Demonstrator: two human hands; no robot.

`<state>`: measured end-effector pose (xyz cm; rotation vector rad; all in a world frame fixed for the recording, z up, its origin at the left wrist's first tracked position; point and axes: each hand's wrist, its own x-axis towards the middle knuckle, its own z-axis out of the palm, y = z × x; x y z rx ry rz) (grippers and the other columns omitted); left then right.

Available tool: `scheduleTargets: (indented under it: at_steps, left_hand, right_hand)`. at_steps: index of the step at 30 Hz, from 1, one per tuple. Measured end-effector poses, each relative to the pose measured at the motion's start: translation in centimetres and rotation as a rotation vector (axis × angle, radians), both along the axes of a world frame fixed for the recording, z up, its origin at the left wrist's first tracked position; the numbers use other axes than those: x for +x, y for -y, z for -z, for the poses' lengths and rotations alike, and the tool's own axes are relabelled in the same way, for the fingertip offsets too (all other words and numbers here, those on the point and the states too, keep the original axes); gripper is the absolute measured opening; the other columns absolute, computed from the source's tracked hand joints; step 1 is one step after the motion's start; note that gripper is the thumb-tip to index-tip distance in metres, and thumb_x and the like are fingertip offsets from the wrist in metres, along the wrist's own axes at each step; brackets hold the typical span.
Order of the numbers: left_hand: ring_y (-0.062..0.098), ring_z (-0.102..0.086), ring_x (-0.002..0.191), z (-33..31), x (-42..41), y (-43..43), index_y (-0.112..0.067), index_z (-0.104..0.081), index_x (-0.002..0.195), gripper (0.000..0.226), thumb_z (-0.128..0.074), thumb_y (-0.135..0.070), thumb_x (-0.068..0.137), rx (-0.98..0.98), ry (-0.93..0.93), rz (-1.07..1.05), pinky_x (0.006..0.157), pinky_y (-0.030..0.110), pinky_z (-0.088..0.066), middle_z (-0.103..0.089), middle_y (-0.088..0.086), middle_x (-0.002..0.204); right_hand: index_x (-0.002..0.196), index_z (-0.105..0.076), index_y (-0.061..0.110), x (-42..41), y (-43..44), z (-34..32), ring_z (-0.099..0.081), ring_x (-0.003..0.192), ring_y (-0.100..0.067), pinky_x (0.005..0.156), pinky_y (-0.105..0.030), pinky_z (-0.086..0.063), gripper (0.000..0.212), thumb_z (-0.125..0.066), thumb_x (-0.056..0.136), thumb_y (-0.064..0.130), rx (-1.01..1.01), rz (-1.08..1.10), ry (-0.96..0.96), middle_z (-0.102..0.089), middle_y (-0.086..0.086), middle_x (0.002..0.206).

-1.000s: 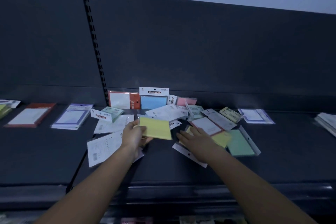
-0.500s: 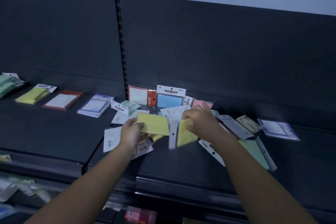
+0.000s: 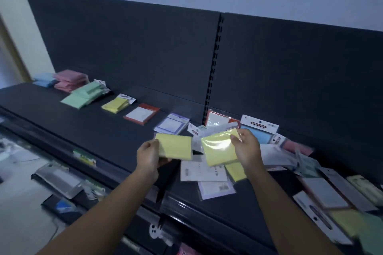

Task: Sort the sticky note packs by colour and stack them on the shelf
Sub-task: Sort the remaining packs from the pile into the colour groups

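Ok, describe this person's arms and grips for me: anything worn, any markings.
The left arm and right arm are bare as far as the frame's lower edge; no sleeve shows. The left grip and right grip are bare hands: no gloves, and no watch, bracelet or ring can be seen. The dim light could hide small marks.
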<state>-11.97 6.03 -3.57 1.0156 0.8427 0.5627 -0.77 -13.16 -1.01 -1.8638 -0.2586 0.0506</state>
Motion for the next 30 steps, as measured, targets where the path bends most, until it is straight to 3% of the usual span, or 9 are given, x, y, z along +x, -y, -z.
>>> scheduleTargets:
  at_steps: [4, 8, 12, 15, 18, 22, 26, 30]
  left_hand:
    - [0.022, -0.055, 0.075, 0.3, -2.8, -5.6, -0.012, -0.051, 0.085, 0.016, -0.043, -0.014, 0.098, 0.034, -0.047, -0.073, 0.043, 0.029, -0.051, -0.054, 0.008, 0.088]
    - [0.021, -0.056, 0.074, 0.1, -5.3, -10.9, -0.011, -0.049, 0.081, 0.019, -0.043, -0.015, 0.099, 0.074, -0.051, -0.060, 0.047, 0.030, -0.052, -0.056, 0.009, 0.086]
    - [0.019, -0.056, 0.068, -0.6, -7.5, -15.9, -0.012, -0.049, 0.079, 0.022, -0.041, -0.015, 0.099, 0.154, -0.025, -0.034, 0.042, 0.025, -0.053, -0.057, 0.007, 0.079]
    - [0.018, -0.056, 0.068, -1.0, -9.0, -19.8, -0.011, -0.049, 0.084, 0.019, -0.040, -0.016, 0.100, 0.183, -0.001, -0.001, 0.043, 0.025, -0.053, -0.057, 0.006, 0.079]
    - [0.018, -0.058, 0.069, -1.4, -10.4, -23.7, -0.012, -0.048, 0.086, 0.018, -0.039, -0.018, 0.101, 0.192, 0.027, 0.046, 0.047, 0.027, -0.055, -0.057, 0.006, 0.081]
    - [0.016, -0.062, 0.069, -1.3, -11.2, -27.9, -0.013, -0.051, 0.092, 0.017, -0.038, -0.020, 0.101, 0.213, 0.055, 0.117, 0.052, 0.029, -0.057, -0.061, 0.005, 0.082]
    - [0.014, -0.061, 0.074, 0.0, -10.7, -29.8, -0.017, -0.054, 0.091, 0.021, -0.038, -0.024, 0.101, 0.173, 0.046, 0.184, 0.051, 0.026, -0.054, -0.061, 0.003, 0.084]
    - [0.012, -0.062, 0.075, 0.2, -8.5, -32.6, -0.017, -0.059, 0.092, 0.015, -0.048, -0.024, 0.097, 0.138, 0.069, 0.213, 0.051, 0.024, -0.054, -0.063, 0.001, 0.084]
  right_hand:
    - [0.118, -0.054, 0.002, -1.5, -6.5, 0.2, -0.052, 0.087, -0.016, 0.076, -0.027, -0.039, 0.028, -0.055, 0.093, 0.014, 0.131, 0.041, -0.162, -0.058, -0.002, 0.103]
    - [0.137, -0.043, 0.009, -3.7, -13.8, 0.6, -0.043, 0.126, -0.024, 0.103, -0.039, -0.034, 0.044, -0.053, 0.095, 0.017, 0.202, -0.017, -0.395, -0.045, -0.004, 0.138]
    - [0.133, -0.048, 0.009, -6.5, -21.6, 1.5, -0.053, 0.112, -0.029, 0.097, -0.043, -0.043, 0.040, -0.054, 0.094, 0.011, 0.226, -0.089, -0.587, -0.055, -0.013, 0.128]
    - [0.130, -0.050, 0.007, -8.6, -26.9, 2.0, -0.056, 0.106, -0.028, 0.091, -0.040, -0.047, 0.036, -0.049, 0.094, 0.007, 0.245, -0.145, -0.605, -0.058, -0.013, 0.121]
    - [0.129, -0.051, 0.007, -10.2, -31.5, 2.2, -0.057, 0.108, -0.027, 0.100, -0.040, -0.044, 0.035, -0.048, 0.095, 0.006, 0.265, -0.156, -0.598, -0.059, -0.012, 0.122]
    - [0.123, -0.054, 0.007, -12.0, -36.4, 2.4, -0.059, 0.100, -0.025, 0.097, -0.040, -0.047, 0.028, -0.048, 0.095, 0.005, 0.284, -0.152, -0.619, -0.062, -0.008, 0.105]
    - [0.111, -0.057, 0.010, -12.6, -38.6, 3.1, -0.059, 0.084, -0.020, 0.074, -0.033, -0.049, 0.021, -0.044, 0.095, 0.005, 0.196, -0.170, -0.597, -0.062, -0.004, 0.091]
    - [0.111, -0.056, 0.013, -10.9, -41.2, 3.4, -0.055, 0.100, -0.025, 0.089, -0.037, -0.045, 0.023, -0.042, 0.095, 0.004, 0.209, -0.128, -0.534, -0.059, -0.006, 0.102]
